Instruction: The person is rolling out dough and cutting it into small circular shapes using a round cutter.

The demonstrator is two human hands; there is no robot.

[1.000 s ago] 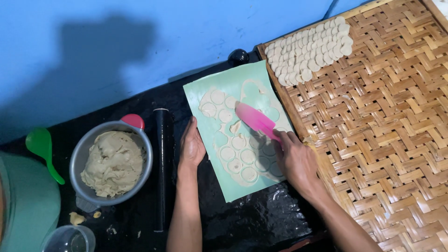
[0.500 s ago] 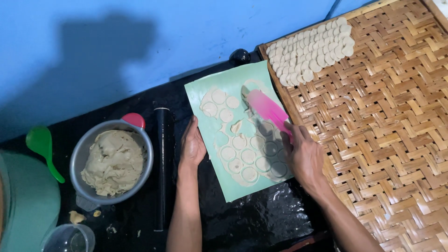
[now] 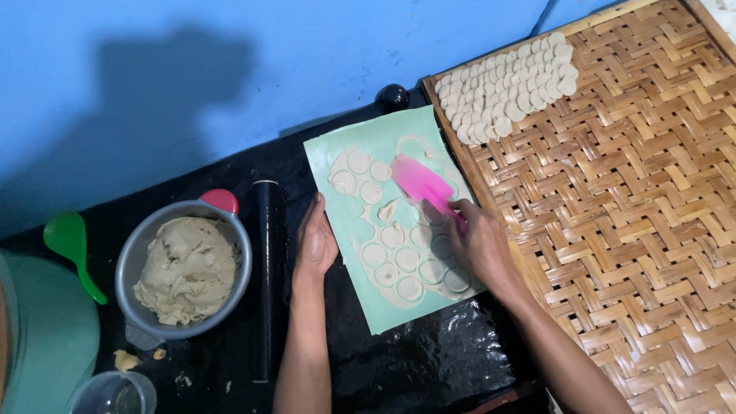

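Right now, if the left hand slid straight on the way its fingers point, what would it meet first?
The left hand points up along the green mat's left edge; it likely meets only black tabletop, then the blue wall.

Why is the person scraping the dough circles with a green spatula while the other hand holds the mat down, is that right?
Not quite. The spatula is pink, not green, as the head view shows. The right hand holds it over the dough circles, and the left hand does press on the edge of the light green mat. The green thing is a spoon lying far off to the left.
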